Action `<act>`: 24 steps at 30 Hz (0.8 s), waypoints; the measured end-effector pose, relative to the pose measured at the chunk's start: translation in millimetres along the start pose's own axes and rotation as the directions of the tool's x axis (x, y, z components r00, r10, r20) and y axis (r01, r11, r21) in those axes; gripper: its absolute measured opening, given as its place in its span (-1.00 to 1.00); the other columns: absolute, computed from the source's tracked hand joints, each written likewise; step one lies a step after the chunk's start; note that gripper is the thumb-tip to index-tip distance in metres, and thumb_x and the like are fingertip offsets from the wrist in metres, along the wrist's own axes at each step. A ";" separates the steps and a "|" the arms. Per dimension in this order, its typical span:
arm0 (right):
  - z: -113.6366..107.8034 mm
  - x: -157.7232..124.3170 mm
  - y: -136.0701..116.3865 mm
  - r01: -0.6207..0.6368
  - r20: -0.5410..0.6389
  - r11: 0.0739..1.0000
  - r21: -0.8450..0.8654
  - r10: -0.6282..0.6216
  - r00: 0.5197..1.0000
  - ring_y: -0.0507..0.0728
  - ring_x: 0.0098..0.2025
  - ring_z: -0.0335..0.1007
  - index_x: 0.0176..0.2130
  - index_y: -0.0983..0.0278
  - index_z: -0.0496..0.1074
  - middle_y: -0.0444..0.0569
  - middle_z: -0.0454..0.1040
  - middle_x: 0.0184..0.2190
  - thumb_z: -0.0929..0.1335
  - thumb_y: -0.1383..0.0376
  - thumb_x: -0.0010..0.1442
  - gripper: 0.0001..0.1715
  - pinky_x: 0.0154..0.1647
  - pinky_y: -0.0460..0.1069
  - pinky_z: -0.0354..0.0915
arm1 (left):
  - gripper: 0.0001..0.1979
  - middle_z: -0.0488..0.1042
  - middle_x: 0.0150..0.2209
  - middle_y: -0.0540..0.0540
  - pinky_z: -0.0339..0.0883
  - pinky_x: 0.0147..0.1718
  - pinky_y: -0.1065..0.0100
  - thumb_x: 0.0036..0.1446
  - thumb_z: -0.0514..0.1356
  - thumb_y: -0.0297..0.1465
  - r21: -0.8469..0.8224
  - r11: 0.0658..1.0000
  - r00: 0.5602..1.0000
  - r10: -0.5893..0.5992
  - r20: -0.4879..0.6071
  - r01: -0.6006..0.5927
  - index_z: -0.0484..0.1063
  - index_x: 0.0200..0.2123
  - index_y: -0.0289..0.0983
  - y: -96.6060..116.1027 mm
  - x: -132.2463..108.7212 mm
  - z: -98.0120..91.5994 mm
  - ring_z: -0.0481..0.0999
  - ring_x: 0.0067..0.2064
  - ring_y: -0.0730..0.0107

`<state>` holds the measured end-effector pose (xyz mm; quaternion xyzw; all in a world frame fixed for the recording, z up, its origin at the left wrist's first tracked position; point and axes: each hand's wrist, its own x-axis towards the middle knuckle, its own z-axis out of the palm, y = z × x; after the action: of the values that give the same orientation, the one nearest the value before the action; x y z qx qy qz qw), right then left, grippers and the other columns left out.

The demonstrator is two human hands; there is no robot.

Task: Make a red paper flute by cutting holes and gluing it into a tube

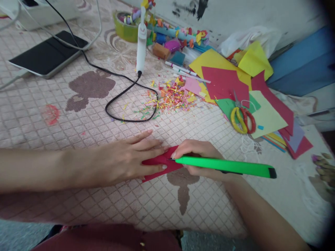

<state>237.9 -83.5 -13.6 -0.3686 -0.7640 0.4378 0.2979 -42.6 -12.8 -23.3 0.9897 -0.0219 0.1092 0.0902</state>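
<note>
My left hand [131, 158] lies flat with fingers stretched out, pressing down a small red paper piece [161, 163] on the patterned cloth. My right hand [199, 153] is closed around a green utility knife [225, 166], its tip touching the red paper just beside my left fingertips. The knife's body points right, with a black end cap. Most of the red paper is hidden under both hands.
Yellow-and-red scissors [243, 118] lie on a stack of coloured paper sheets [235, 80] at the right. A heap of paper scraps [174, 96], a white glue gun [141, 42] with black cord, a tape roll [125, 28] and a black tablet [49, 52] sit further back.
</note>
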 end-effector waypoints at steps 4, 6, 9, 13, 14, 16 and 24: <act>0.1 -0.1 0.5 0.012 -0.011 1.000 0.006 -0.012 1.000 0.09 -0.19 0.51 -0.09 0.23 0.52 -0.04 0.60 -0.22 0.39 0.26 0.28 -0.81 -0.17 0.00 0.36 | -0.56 0.32 0.33 -0.17 0.00 0.39 -0.04 0.30 0.08 -0.51 -0.003 1.000 1.000 -0.020 -0.008 0.020 0.41 0.20 -0.14 1.8 1.4 -1.2 0.25 0.38 0.07; -0.5 0.5 -0.4 0.019 -0.007 1.000 0.001 -0.019 1.000 0.09 -0.20 0.51 -0.09 0.23 0.52 -0.04 0.60 -0.22 0.39 0.25 0.28 -0.81 -0.18 0.00 0.37 | -0.54 0.32 0.33 -0.17 0.01 0.39 -0.02 0.27 0.11 -0.52 -0.017 0.999 0.999 -0.031 -0.022 0.031 0.41 0.21 -0.14 2.5 1.4 -1.9 0.27 0.37 0.07; -1.0 1.4 -2.2 0.027 0.000 1.000 -0.005 -0.027 1.000 0.09 -0.21 0.51 -0.10 0.24 0.51 -0.04 0.60 -0.23 0.38 0.26 0.28 -0.81 -0.19 -0.01 0.37 | -0.54 0.33 0.33 -0.17 0.03 0.38 0.00 0.27 0.12 -0.51 -0.020 0.999 0.999 -0.037 -0.038 0.036 0.41 0.21 -0.14 3.2 1.2 -2.1 0.27 0.37 0.07; 0.3 1.4 -5.0 -0.005 -0.021 1.000 -0.014 0.005 1.000 0.07 -0.24 0.52 -0.12 0.24 0.52 -0.05 0.60 -0.26 0.38 0.35 0.24 -0.82 -0.22 -0.03 0.37 | -0.54 0.31 0.34 -0.18 -0.01 0.40 -0.03 0.25 0.13 -0.52 -0.007 0.999 0.999 -0.036 -0.030 0.036 0.42 0.20 -0.15 3.2 0.5 -1.3 0.24 0.38 0.05; 0.9 1.2 -5.9 -0.019 -0.029 1.000 -0.025 0.018 0.999 0.07 -0.25 0.52 -0.13 0.24 0.52 -0.06 0.60 -0.26 0.38 0.38 0.22 -0.80 -0.23 -0.04 0.37 | -0.53 0.30 0.35 -0.18 -0.02 0.40 -0.03 0.25 0.14 -0.52 -0.005 0.999 0.999 -0.037 -0.026 0.037 0.41 0.20 -0.15 3.3 0.2 -1.0 0.23 0.39 0.04; 2.0 0.9 -7.6 -0.038 -0.046 0.998 -0.053 0.036 0.998 0.06 -0.27 0.52 -0.14 0.25 0.52 -0.07 0.59 -0.28 0.37 0.42 0.19 -0.78 -0.24 -0.05 0.37 | -0.53 0.29 0.35 -0.18 -0.02 0.40 -0.04 0.25 0.14 -0.52 0.003 0.999 0.999 -0.040 -0.017 0.040 0.40 0.21 -0.15 4.2 -0.4 0.1 0.22 0.39 0.05; 5.7 0.5 -8.2 -0.018 -0.072 0.997 -0.080 0.012 0.997 0.07 -0.24 0.51 -0.13 0.23 0.51 -0.08 0.60 -0.25 0.36 0.47 0.18 -0.73 -0.20 -0.03 0.39 | -0.56 0.32 0.32 -0.34 0.05 0.35 -0.17 0.35 0.05 -0.50 0.081 0.994 0.997 -0.073 -0.004 0.073 0.34 0.26 -0.29 20.3 2.7 6.0 0.21 0.40 -0.04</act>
<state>230.7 -88.4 -8.7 -0.4015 -0.7671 0.3956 0.3065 -39.9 -34.0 -24.9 0.9926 0.0190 0.1073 0.0536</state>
